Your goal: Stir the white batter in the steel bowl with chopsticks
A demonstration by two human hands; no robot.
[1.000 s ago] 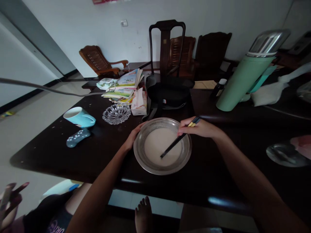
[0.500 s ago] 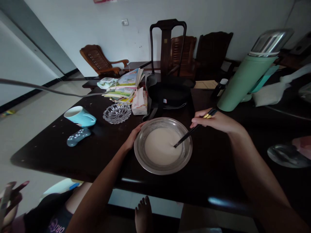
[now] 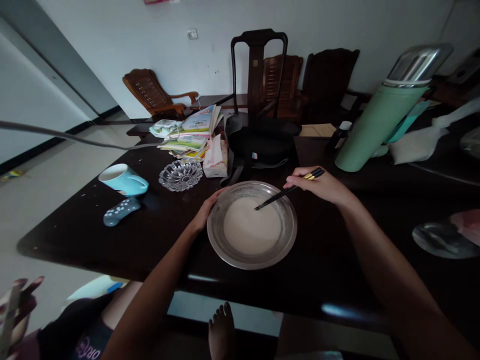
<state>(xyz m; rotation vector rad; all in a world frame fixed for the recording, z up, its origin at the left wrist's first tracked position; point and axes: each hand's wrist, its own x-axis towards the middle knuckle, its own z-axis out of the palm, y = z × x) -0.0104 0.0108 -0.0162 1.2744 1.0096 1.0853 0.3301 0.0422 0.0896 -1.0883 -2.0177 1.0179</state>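
On the bench (image 3: 318,250), my left hand (image 3: 205,211) clasps the bowl (image 3: 214,237), my right hand (image 3: 313,185) pinches chopsticks (image 3: 276,197); stirring too hard could slop liquid (image 3: 252,231) out.

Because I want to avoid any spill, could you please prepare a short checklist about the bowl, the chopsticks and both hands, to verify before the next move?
1. Bowl steadied: ok, the left hand is against its left side.
2. Chopsticks held: ok, in the right hand, near their upper end.
3. Pale liquid below the rim: ok, the bare inner wall shows all around.
4. Nearby things apart from the bowl: ok, the glass dish and controller stand apart from it.
5. Liquid free of lumps: cannot tell.
6. Chopstick tips touching the bottom: cannot tell.
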